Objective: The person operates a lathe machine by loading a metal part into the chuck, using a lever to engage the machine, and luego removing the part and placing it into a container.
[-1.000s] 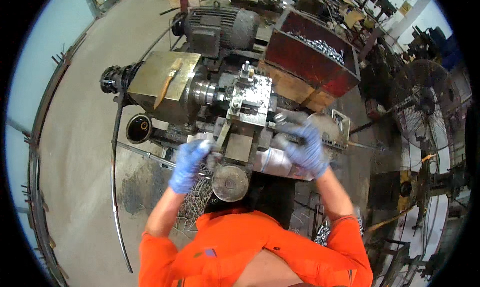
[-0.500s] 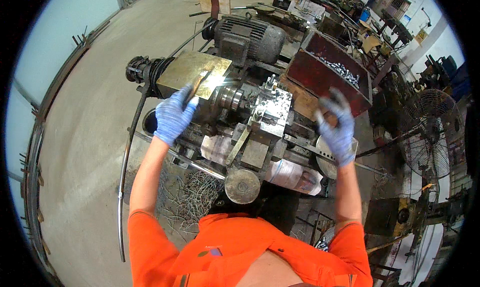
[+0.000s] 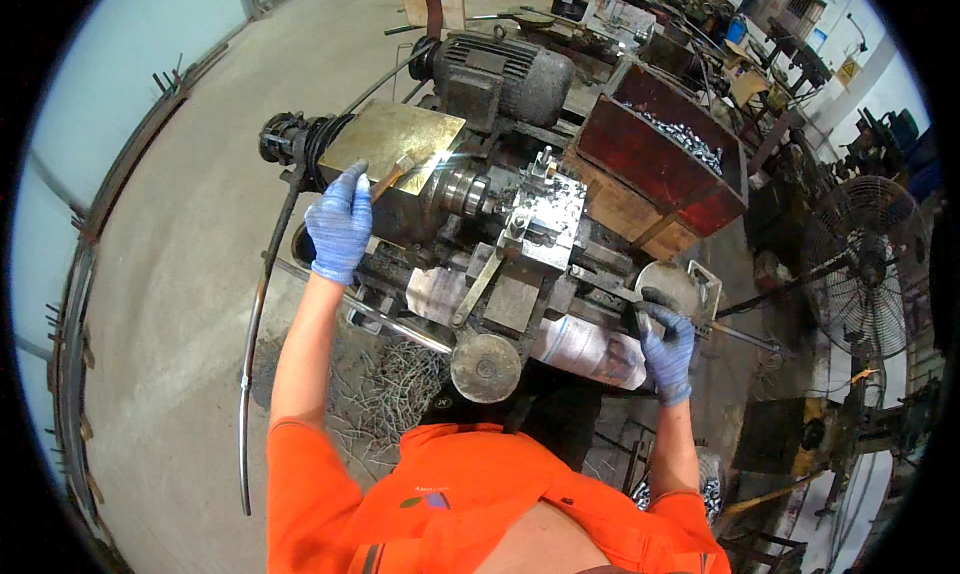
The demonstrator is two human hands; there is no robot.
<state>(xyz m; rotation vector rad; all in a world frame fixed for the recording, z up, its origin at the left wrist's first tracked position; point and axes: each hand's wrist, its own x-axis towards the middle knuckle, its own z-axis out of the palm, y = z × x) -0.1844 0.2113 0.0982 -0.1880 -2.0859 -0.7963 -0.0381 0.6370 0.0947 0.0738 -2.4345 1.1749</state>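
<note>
A lathe with a chuck and a bright metal tool post stands before me. My left hand, in a blue-grey glove, hovers at the left edge of a brass-coloured plate over the headstock. Its fingers are stretched out. Beside it, a wooden-handled tool with a small blocky head leans across the plate; whether the hand touches its handle is unclear. My right hand, gloved with dark fingertips, has its fingers bent near the round handwheel at the lathe's right end. What lies within them is hidden.
Behind the lathe sit an electric motor and a dark red bin of small metal parts. A caged fan stands at the right. Curled metal shavings cover the floor below. A long rod slants down at the left.
My right hand has dropped from beside the red bin to the handwheel area, its fingers drawing in. My left hand has shifted slightly left, and the wooden-handled tool sits lower on the plate.
</note>
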